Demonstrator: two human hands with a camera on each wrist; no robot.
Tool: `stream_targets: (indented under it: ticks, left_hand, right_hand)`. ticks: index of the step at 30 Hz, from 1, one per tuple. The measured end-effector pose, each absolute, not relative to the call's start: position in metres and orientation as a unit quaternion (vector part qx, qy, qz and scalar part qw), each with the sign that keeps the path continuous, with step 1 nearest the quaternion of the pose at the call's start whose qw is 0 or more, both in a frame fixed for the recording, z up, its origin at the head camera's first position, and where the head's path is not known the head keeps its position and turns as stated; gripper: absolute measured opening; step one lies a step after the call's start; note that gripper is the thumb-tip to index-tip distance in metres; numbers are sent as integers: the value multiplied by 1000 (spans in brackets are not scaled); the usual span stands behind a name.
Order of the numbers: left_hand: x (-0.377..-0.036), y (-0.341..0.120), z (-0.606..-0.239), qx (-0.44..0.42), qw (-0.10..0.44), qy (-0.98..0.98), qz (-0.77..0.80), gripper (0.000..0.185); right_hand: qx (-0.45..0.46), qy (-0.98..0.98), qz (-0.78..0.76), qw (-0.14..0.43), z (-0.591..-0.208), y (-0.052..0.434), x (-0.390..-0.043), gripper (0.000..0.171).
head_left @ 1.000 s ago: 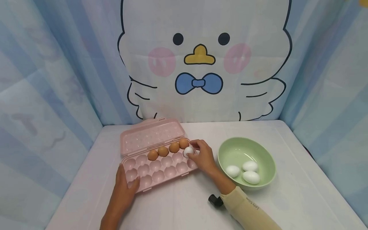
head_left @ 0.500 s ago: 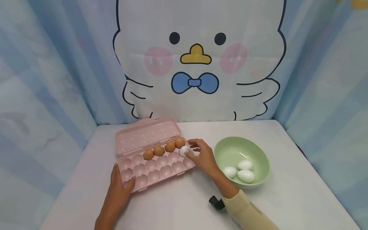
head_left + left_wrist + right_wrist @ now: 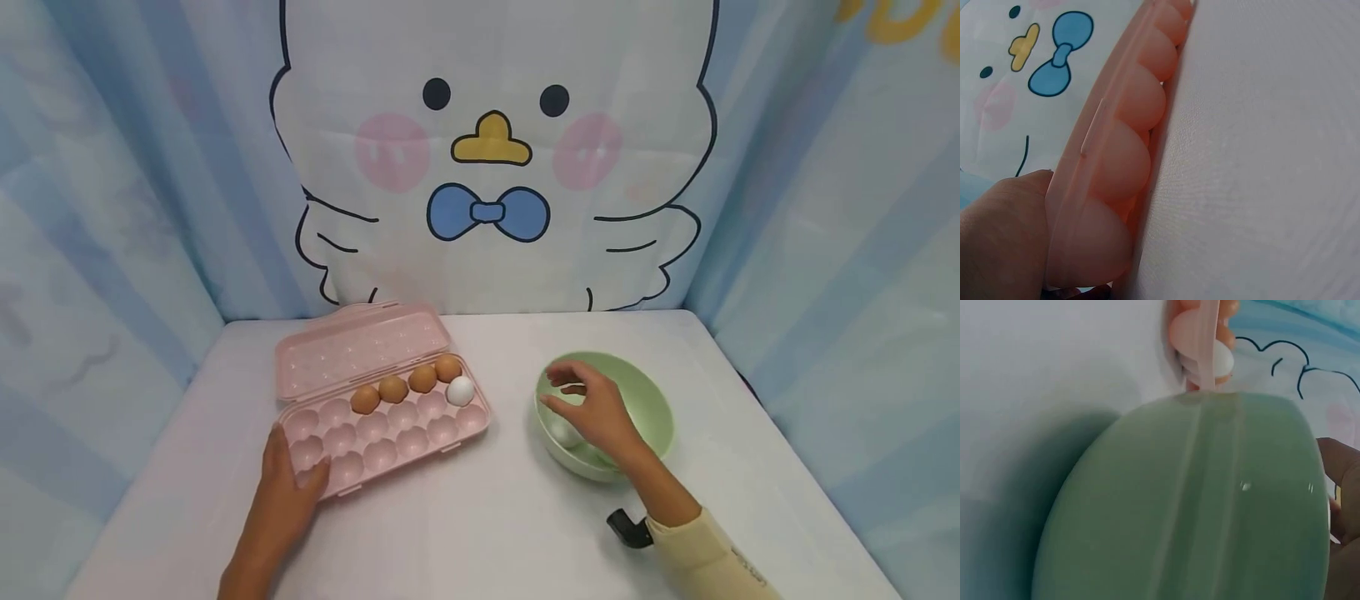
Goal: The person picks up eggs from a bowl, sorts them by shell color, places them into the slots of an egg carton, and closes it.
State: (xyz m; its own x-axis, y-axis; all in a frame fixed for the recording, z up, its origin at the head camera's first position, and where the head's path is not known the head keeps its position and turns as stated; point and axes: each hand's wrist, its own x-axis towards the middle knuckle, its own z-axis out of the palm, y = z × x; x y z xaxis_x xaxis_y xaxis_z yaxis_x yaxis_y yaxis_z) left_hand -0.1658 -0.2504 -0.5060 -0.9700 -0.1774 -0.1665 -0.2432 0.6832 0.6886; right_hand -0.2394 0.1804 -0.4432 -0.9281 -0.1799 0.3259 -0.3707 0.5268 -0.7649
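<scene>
Eggs are what my hands are busy with: one white egg (image 3: 460, 390) sits in the back row of the tray (image 3: 390, 442), at the right end, touching the nearest of four brown eggs (image 3: 406, 385) lined up beside it. Another white one (image 3: 562, 432) lies in the bowl (image 3: 651, 398), at three o'clock from the tray, half hidden under my right hand (image 3: 592, 408).

My right hand hovers over the bowl with fingers spread and loosely bent, holding nothing that I can see. My left hand (image 3: 288, 492) rests on the tray's corner at seven o'clock, thumb lying over the rim, fingers relaxed.

What could go wrong, as I judge it: the eggs are smooth and rounded, so one pinched carelessly could slip from my fingertips and drop onto the hard table (image 3: 510, 525). The bowl is glossy and curved inside, so eggs may roll away from my fingers. The tray looks like light, thin moulded plastic with round cups; if my left hand lifts, a nudge might slide it. Its dimpled lid (image 3: 360, 346) stands open at twelve o'clock. The bowl sits near the tray, not touching.
</scene>
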Motion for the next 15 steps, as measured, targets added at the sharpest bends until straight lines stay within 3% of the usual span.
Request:
stream_targets:
  ticks: [7,15]
  left_hand:
    - [-165,-253,-504,-119,40,918,377,103]
    - [-165,-249,-504,-115,38,914,388,104]
  right_hand:
    - [162,-866,466,87,-451,222,-234,41]
    - [175,-850,497,-13,-454,256,-230,41]
